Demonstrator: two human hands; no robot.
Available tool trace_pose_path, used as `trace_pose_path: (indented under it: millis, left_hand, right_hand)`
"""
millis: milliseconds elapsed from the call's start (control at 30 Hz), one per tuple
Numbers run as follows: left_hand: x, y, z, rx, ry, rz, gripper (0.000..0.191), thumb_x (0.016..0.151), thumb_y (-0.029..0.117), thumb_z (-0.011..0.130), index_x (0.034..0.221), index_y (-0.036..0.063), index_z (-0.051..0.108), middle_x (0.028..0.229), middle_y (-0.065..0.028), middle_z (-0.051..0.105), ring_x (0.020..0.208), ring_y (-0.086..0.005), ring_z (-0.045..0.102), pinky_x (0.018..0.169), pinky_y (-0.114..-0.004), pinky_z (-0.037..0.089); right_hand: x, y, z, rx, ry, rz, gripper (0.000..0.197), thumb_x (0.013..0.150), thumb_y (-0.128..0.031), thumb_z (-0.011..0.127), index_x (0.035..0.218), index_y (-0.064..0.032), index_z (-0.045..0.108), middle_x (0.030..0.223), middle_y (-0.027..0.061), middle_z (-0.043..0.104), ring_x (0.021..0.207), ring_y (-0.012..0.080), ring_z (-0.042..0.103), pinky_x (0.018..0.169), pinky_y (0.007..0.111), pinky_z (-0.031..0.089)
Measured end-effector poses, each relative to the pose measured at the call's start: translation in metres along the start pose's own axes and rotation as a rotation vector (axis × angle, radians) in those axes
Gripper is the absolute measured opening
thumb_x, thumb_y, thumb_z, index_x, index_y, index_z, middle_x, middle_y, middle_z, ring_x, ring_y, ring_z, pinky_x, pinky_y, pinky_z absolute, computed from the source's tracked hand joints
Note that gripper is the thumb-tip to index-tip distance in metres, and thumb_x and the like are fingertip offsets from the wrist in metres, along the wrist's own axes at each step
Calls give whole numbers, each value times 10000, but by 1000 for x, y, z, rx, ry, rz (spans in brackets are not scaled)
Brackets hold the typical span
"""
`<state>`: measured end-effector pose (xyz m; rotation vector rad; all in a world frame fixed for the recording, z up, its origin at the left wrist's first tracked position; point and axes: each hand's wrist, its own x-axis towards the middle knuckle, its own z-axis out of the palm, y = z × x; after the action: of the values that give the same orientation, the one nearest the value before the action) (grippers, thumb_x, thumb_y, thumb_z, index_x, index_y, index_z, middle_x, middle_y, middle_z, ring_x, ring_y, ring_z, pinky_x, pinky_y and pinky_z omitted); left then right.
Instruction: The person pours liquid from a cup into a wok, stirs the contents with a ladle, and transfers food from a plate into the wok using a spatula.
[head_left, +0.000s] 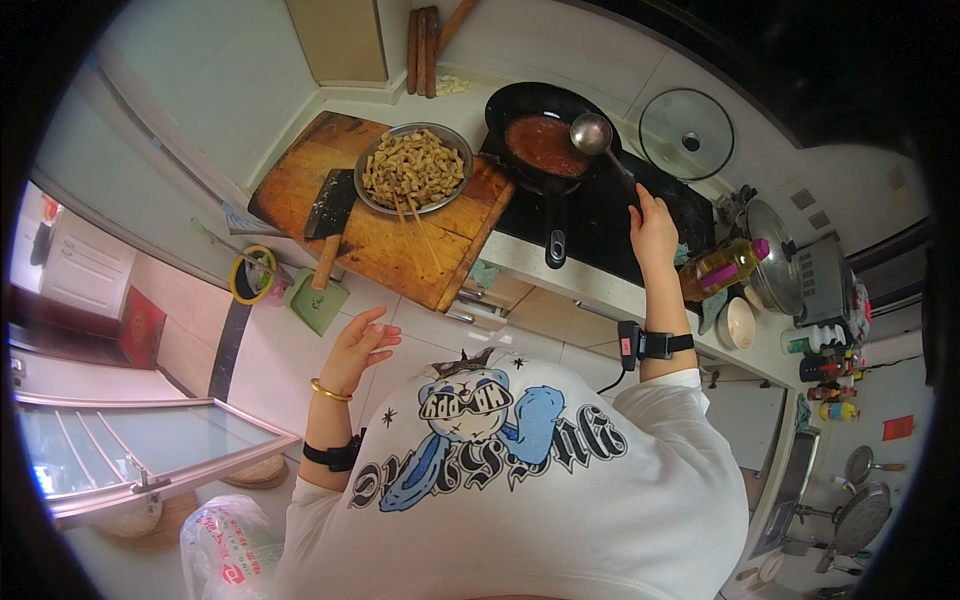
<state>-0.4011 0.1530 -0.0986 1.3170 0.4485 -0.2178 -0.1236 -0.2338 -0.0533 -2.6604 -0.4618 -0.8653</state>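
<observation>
My right hand (654, 229) grips the handle of a metal ladle (592, 134), whose bowl is over the right part of a black wok (517, 101). Reddish-brown liquid (544, 146) with small bubbles lies in the wok, which stands on a black cooktop (592, 225). My left hand (361, 343) hangs in the air in front of the counter, fingers apart and holding nothing. Beyond it, a thick wooden cutting board (382, 255) carries a metal bowl (469, 169) heaped with browned strips of food (412, 166). Wooden chopsticks (424, 234) lean from that bowl onto the board, right of a cleaver (331, 210).
A glass lid (686, 135) leans against the wall behind the cooktop. An oil bottle (720, 268) and a small bowl (736, 324) stand right of my right forearm. The cleaver's handle overhangs the board's front edge, above a green dustpan (316, 302) on the floor.
</observation>
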Motion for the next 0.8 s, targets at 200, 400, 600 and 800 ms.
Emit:
trace_pose_path:
  millis: [200,400,600,800]
  left_hand:
    - [0,-2,-1,-13,1,3,410,922,184,486,1305,77,384,1054,-75,603,953,-144,590,778,-253,485]
    - [-1,-3,-1,-15,6,-1,411,922,200,496,1301,80,391,1051,-77,603,948,-140,590,771,-255,483]
    - [-1,-5,-2,-10,9,-2,413,921,217,504,1299,89,396,1047,-76,604,948,-140,591,768,-254,483]
    - [-2,-4,-2,-6,6,-1,421,919,227,509,1299,85,396,1044,-74,605,946,-140,593,768,-253,485]
  right_hand:
    - [0,0,-1,1,6,-13,348,785,-81,595,1133,-75,571,814,156,563,710,341,568,598,407,473]
    - [-1,-1,0,0,11,-19,350,785,-90,598,1133,-79,571,823,155,565,711,339,572,599,403,476]
    - [-2,0,1,-11,17,-33,348,789,-105,598,1135,-85,568,823,147,561,709,334,576,594,400,475]
    - [0,1,2,-10,31,-53,351,791,-108,597,1141,-89,565,828,144,560,705,335,573,591,401,473]
